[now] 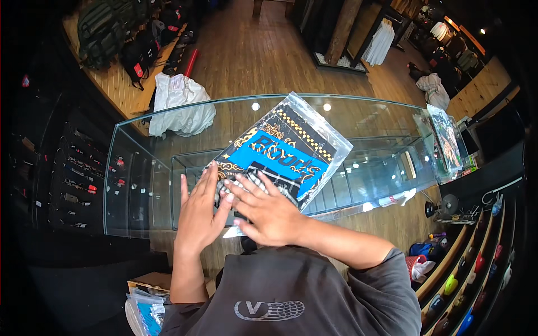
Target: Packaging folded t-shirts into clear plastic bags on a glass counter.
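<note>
A clear plastic garment bag (290, 138) with a black, blue and gold print lies tilted on the glass display counter (378, 168). The print bears writing. Black-and-white plaid fabric (286, 180) shows in its lower part. My left hand (201, 206) rests flat along the bag's lower left edge, fingers pointing away from me. Across the bag's lower corner lies my right hand (265, 210), fingers spread, its fingertips close to my left thumb. Neither hand grips anything. My hands hide the bag's near corner.
Plastic-wrapped packets (447, 138) stand on the counter's right end. A white sack (180, 105) sits beyond the counter at left. Low at left, another bagged item (147, 313) rests near a cardboard box (151, 280). Slanted racks of colourful items (466, 273) are at right.
</note>
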`<action>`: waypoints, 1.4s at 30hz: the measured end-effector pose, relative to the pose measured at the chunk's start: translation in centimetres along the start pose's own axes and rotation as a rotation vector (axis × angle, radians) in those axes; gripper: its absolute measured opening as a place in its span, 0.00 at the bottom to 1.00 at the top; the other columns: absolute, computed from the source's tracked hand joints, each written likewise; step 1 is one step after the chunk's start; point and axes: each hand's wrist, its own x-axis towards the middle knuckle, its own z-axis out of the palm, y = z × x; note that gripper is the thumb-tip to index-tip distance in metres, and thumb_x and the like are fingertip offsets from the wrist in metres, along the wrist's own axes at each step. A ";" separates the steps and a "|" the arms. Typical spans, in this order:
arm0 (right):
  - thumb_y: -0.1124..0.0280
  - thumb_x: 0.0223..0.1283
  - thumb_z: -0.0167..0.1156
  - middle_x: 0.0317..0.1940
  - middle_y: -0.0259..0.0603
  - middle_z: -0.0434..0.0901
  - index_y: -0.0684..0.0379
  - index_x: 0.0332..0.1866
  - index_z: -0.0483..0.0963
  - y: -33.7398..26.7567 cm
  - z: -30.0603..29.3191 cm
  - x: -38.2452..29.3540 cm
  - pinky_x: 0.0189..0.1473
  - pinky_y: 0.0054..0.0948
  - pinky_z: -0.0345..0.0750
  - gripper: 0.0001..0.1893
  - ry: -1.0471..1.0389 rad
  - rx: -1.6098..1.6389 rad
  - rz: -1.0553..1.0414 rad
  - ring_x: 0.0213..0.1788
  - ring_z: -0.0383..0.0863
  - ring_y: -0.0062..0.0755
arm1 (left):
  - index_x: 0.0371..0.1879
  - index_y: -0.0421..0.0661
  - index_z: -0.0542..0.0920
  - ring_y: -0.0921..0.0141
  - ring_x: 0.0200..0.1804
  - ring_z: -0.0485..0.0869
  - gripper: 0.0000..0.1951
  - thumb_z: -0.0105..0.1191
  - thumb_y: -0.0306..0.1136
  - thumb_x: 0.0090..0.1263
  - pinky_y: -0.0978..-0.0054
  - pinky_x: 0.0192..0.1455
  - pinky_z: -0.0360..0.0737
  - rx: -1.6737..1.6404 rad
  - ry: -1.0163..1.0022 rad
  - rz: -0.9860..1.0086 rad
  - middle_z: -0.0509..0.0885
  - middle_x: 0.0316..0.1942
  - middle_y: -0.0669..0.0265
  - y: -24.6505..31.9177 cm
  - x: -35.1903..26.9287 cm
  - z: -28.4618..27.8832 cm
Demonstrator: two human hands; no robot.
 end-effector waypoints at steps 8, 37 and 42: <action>0.40 0.90 0.40 0.98 0.43 0.49 0.47 0.97 0.54 14.9 -7.2 -0.8 0.95 0.67 0.35 0.40 0.084 -0.233 0.600 0.99 0.41 0.51 | 0.77 0.36 0.83 0.50 0.84 0.78 0.38 0.72 0.51 0.75 0.34 0.95 0.41 0.282 0.078 0.089 0.78 0.81 0.38 1.7 0.3 1.3; 0.51 0.87 0.51 0.98 0.47 0.48 0.49 0.98 0.53 1.0 -4.6 -6.6 0.94 0.72 0.34 0.40 -0.210 0.096 0.024 0.99 0.39 0.58 | 0.84 0.27 0.71 0.48 0.92 0.65 0.68 0.80 0.70 0.53 0.29 0.95 0.34 0.328 -0.111 -0.001 0.66 0.90 0.38 2.2 0.4 1.0; 0.49 0.88 0.48 0.98 0.47 0.50 0.48 0.97 0.53 12.2 -6.2 -2.3 0.94 0.71 0.35 0.39 -0.031 -0.196 0.308 0.98 0.43 0.58 | 0.83 0.26 0.71 0.47 0.92 0.65 0.68 0.78 0.72 0.53 0.28 0.94 0.34 0.305 -0.079 -0.040 0.68 0.88 0.36 2.7 0.1 0.9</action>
